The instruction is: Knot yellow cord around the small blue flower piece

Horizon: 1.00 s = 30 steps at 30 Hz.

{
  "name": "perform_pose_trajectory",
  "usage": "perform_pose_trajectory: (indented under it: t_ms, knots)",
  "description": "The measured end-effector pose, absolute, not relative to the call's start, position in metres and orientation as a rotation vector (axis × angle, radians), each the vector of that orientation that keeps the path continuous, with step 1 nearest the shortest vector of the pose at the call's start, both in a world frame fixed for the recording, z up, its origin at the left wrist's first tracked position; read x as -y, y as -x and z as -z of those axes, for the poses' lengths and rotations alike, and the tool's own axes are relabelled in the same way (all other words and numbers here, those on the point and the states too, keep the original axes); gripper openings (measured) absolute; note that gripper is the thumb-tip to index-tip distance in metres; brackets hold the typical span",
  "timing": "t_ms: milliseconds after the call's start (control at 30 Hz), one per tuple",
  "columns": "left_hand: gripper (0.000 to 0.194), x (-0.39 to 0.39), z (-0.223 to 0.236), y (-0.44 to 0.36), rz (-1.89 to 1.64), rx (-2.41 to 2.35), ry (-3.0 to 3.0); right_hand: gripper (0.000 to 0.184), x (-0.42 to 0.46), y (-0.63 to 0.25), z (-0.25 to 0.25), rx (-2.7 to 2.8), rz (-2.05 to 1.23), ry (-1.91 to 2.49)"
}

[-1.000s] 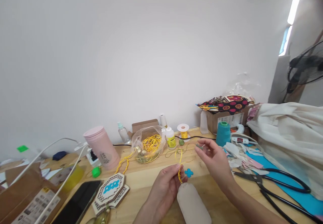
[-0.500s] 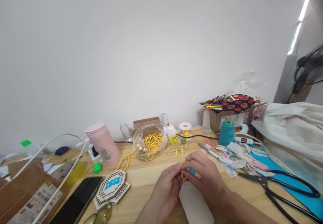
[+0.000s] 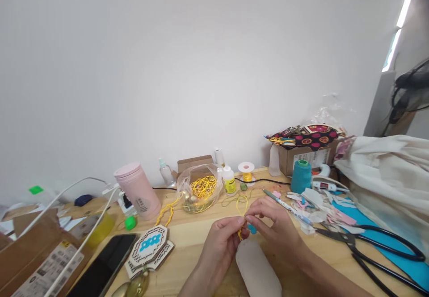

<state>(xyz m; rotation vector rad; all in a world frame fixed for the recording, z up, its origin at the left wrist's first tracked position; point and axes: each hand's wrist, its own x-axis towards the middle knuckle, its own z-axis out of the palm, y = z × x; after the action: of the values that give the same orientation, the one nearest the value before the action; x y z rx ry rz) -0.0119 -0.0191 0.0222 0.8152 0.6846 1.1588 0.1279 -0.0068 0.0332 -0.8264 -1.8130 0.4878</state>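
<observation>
My left hand (image 3: 221, 241) is closed, its thumb and fingers pinching a twisted yellow cord (image 3: 240, 233). A thin loop of that cord rises above the fingertips. My right hand (image 3: 276, 225) meets it there, thumb and forefinger pressed together on the cord close to the left thumb. From the cord's lower end hangs a flat, pale grey piece with rounded corners (image 3: 258, 268), its bottom cut off by the picture's edge. Partly behind the right fingers, a small blue flower-shaped cutout (image 3: 252, 229) shows.
A pen (image 3: 288, 207) lies right of my hands, near black-handled scissors (image 3: 350, 239), paper scraps and a teal thread cone (image 3: 300, 176). Behind are a glue bottle (image 3: 229, 181), a yellow cord spool (image 3: 247, 176) and a plastic bag (image 3: 182, 183). Leftward: wooden ornaments (image 3: 149, 245), phone (image 3: 103, 263), pink tumbler (image 3: 139, 194).
My right hand has come left from the pen's end to the cord beside my left hand, uncovering the pen. The view has turned slightly right. My left hand keeps its pinch.
</observation>
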Motion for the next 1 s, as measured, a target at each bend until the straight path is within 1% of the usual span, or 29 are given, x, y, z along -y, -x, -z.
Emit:
perform_pose_trajectory:
  t_ms: [133, 200, 300, 400, 567, 733, 933, 1000]
  knots:
    - [0.016, 0.019, -0.022, 0.012, -1.132, -0.672, -0.855, 0.011, 0.005, -0.128, -0.033, 1.75, -0.646, 0.836]
    - [0.015, 0.02, -0.022, 0.013, -1.128, -0.681, -0.879, 0.01, 0.003, -0.127, -0.033, 1.662, -0.872, 0.833]
    - [0.016, 0.02, -0.023, 0.015, -1.115, -0.692, -0.93, 0.011, 0.001, -0.125, -0.032, 1.479, -1.296, 0.754]
    - [0.017, 0.021, -0.026, 0.016, -1.073, -0.681, -0.963, 0.014, 0.002, -0.125, -0.034, 1.385, -1.506, 0.645]
    - [0.018, 0.02, -0.027, 0.017, -1.003, -0.615, -0.954, 0.018, 0.006, -0.126, -0.039, 1.305, -1.632, 0.62]
    - [0.017, 0.021, -0.025, 0.017, -1.001, -0.613, -0.957, 0.021, 0.004, -0.126, -0.035, 1.257, -1.672, 0.649]
    - [0.022, 0.022, -0.032, 0.016, -1.04, -0.699, -1.028, 0.018, -0.001, -0.127, -0.029, 1.178, -1.63, 0.679]
    - [0.019, 0.022, -0.035, 0.015, -1.051, -0.805, -1.129, 0.019, 0.0, -0.127, -0.03, 1.161, -1.608, 0.701]
